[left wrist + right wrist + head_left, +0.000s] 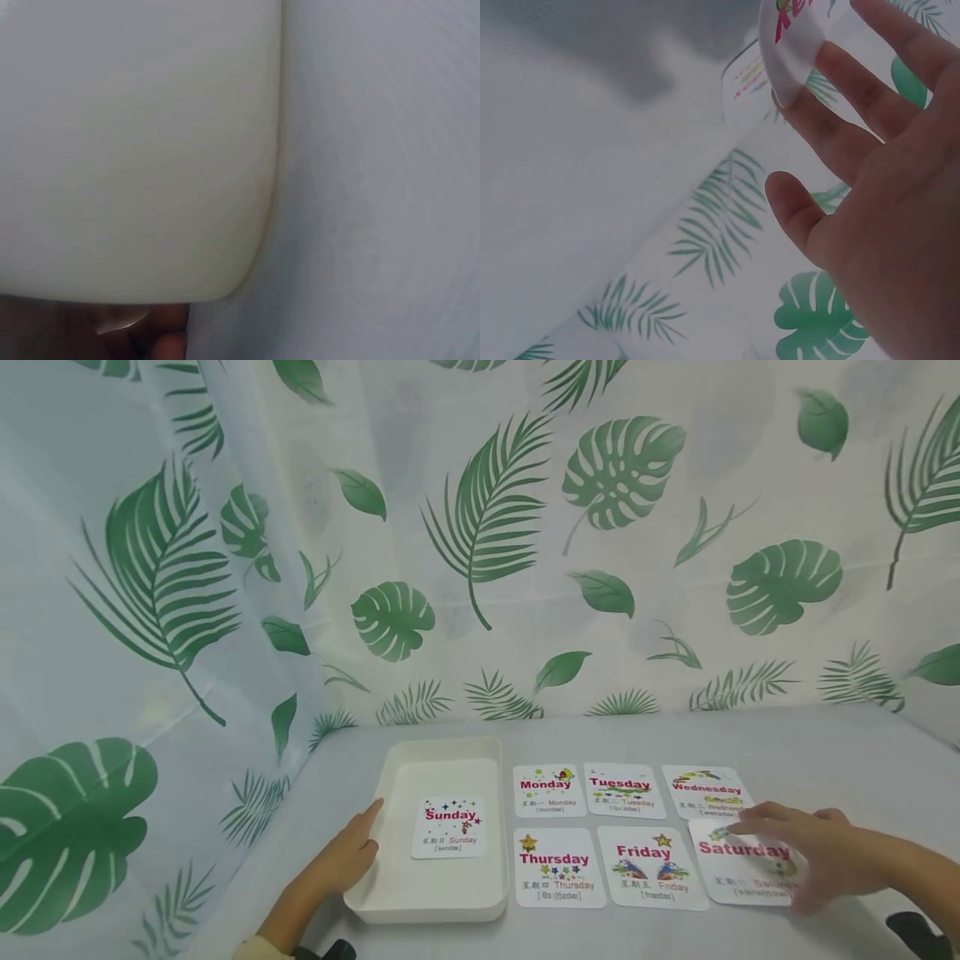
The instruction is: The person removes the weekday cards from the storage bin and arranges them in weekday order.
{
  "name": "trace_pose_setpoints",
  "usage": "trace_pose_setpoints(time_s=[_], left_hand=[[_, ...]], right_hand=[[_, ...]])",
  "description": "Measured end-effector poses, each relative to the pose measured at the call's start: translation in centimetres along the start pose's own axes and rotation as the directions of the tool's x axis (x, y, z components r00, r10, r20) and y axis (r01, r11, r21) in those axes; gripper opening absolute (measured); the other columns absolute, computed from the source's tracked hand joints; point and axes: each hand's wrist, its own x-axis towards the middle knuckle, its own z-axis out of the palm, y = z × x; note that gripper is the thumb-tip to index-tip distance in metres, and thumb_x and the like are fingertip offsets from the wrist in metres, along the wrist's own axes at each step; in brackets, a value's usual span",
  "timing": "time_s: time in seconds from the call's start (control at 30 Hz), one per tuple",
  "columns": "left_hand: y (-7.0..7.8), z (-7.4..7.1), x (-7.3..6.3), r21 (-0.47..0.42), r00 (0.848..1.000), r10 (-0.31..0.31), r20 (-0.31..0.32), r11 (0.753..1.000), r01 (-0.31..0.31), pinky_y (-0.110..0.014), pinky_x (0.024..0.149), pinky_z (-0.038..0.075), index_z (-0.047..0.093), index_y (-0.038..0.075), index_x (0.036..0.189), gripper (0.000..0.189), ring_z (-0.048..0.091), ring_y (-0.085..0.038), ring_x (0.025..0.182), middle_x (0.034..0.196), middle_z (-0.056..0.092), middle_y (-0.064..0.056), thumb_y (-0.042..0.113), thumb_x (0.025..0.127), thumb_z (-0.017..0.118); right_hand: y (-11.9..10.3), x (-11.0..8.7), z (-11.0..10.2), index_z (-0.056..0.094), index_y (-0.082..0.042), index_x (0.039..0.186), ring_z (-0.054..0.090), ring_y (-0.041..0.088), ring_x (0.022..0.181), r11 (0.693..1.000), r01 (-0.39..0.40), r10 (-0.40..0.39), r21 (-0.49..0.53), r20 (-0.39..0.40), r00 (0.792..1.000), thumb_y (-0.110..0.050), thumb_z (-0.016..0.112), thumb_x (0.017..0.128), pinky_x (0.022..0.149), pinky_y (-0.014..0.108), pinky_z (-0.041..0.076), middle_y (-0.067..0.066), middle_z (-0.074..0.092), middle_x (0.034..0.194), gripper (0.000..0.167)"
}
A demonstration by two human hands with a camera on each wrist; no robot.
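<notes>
My left hand (347, 853) is at the left side of a white rectangular tray (427, 906), its finger and thumb touching the rim. In the left wrist view the tray's smooth wall (142, 150) hides most of that hand. Inside the tray lies a "Sunday" card (450, 828). Over at the right, my right hand (840, 852) reaches across a "Saturday" card (738, 868), covering part of its right side. The right wrist view shows spread fingers (832, 135) with their tips at a card (791, 52) and the thumb apart from it.
Left of the Saturday card are Friday (652, 868) and Thursday (558, 868) cards. Behind them lie Monday (549, 792), Tuesday (624, 792) and Wednesday (705, 777) cards. The pale tabletop (600, 739) meets a leaf-patterned curtain (517, 643) at the back and left.
</notes>
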Motion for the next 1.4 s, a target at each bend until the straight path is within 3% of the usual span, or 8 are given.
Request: trace_pose_setpoints(time_s=[0.27, 0.43, 0.67, 0.83, 1.0, 1.1, 1.23, 1.4], left_hand=[[-0.3, -0.2, -0.1, 0.001, 1.0, -0.01, -0.007, 1.0, 0.01, -0.058, 0.107, 0.022, 0.02, -0.001, 0.143, 0.058, 0.024, -0.044, 0.133, 0.143, 0.028, -0.029, 0.003, 0.087, 0.032], [-0.6, -0.1, -0.1, -0.008, 1.0, -0.006, -0.005, 1.0, 0.006, -0.058, 0.107, 0.022, 0.02, -0.002, 0.143, 0.058, 0.025, -0.044, 0.133, 0.142, 0.029, -0.029, 0.003, 0.086, 0.032], [-0.7, -0.4, -0.4, 0.005, 1.0, -0.031, 0.003, 1.0, 0.031, -0.058, 0.107, 0.021, 0.02, -0.001, 0.144, 0.058, 0.025, -0.044, 0.133, 0.142, 0.028, -0.029, 0.004, 0.087, 0.033], [-0.7, -0.4, -0.3, 0.002, 1.0, -0.015, -0.009, 1.0, 0.015, -0.058, 0.106, 0.023, 0.02, -0.001, 0.143, 0.057, 0.026, -0.044, 0.132, 0.142, 0.029, -0.028, 0.004, 0.088, 0.033], [-0.9, -0.2, -0.2, -0.002, 1.0, 0.009, -0.025, 1.0, -0.009, -0.058, 0.106, 0.024, 0.021, -0.003, 0.143, 0.057, 0.027, -0.044, 0.131, 0.141, 0.031, -0.029, 0.003, 0.087, 0.033], [-0.8, -0.1, -0.3, -0.007, 1.0, 0.01, -0.026, 1.0, -0.011, -0.057, 0.106, 0.024, 0.021, -0.003, 0.142, 0.057, 0.028, -0.044, 0.131, 0.14, 0.031, -0.029, 0.003, 0.087, 0.033], [-0.5, -0.1, -0.2, -0.003, 1.0, 0.004, -0.02, 1.0, -0.004, -0.057, 0.106, 0.024, 0.022, -0.002, 0.143, 0.057, 0.028, -0.044, 0.131, 0.141, 0.031, -0.029, 0.004, 0.087, 0.033], [0.0, 0.2, 0.3, -0.007, 1.0, -0.008, -0.02, 1.0, 0.008, -0.057, 0.107, 0.023, 0.022, 0.0, 0.143, 0.057, 0.026, -0.043, 0.133, 0.143, 0.029, -0.026, 0.005, 0.087, 0.033]], right_hand=[[-0.2, 0.4, 0.0, 0.055, -0.045, 0.116, 0.039, 0.045, 0.108, 1.0, -0.008, 0.006, 0.022, 0.077, 0.997, -0.032, 0.083, 0.051, 0.078, 0.063, 0.036, 0.013, 0.033, 0.139, 0.072], [-0.6, 0.5, 0.2, 0.056, -0.044, 0.115, 0.04, 0.045, 0.106, 1.0, 0.006, -0.007, 0.01, 0.078, 0.997, -0.03, 0.082, 0.051, 0.076, 0.061, 0.038, 0.013, 0.036, 0.138, 0.071], [-0.9, 1.0, 0.5, 0.056, -0.038, 0.118, 0.041, 0.042, 0.099, 0.998, -0.036, 0.03, 0.047, 0.123, 0.992, -0.03, 0.082, 0.055, 0.072, 0.062, 0.042, 0.017, 0.034, 0.138, 0.068], [-0.5, 1.4, 0.7, 0.054, -0.034, 0.121, 0.043, 0.045, 0.103, 0.996, -0.06, 0.05, 0.06, 0.154, 0.987, -0.032, 0.081, 0.056, 0.078, 0.067, 0.036, 0.019, 0.032, 0.14, 0.071], [0.2, 1.3, 1.2, 0.053, -0.037, 0.124, 0.034, 0.057, 0.116, 0.998, -0.02, 0.013, 0.058, 0.118, 0.993, -0.033, 0.08, 0.056, 0.082, 0.077, 0.022, 0.023, 0.03, 0.141, 0.073], [0.0, 1.1, 1.1, 0.047, -0.033, 0.129, 0.035, 0.058, 0.115, 0.999, 0.026, -0.027, 0.025, 0.043, 0.999, -0.038, 0.078, 0.058, 0.079, 0.076, 0.027, 0.026, 0.028, 0.14, 0.078], [-2.9, 1.5, 0.1, 0.041, -0.023, 0.134, 0.039, 0.053, 0.115, 0.996, 0.083, -0.085, -0.023, -0.086, 0.993, -0.048, 0.074, 0.061, 0.077, 0.069, 0.035, 0.025, 0.029, 0.138, 0.084], [-10.5, 3.7, -2.0, 0.041, -0.02, 0.136, 0.028, 0.048, 0.127, 0.971, 0.235, -0.24, -0.05, -0.176, 0.955, -0.047, 0.072, 0.066, 0.092, 0.07, 0.027, 0.019, 0.03, 0.142, 0.081]])
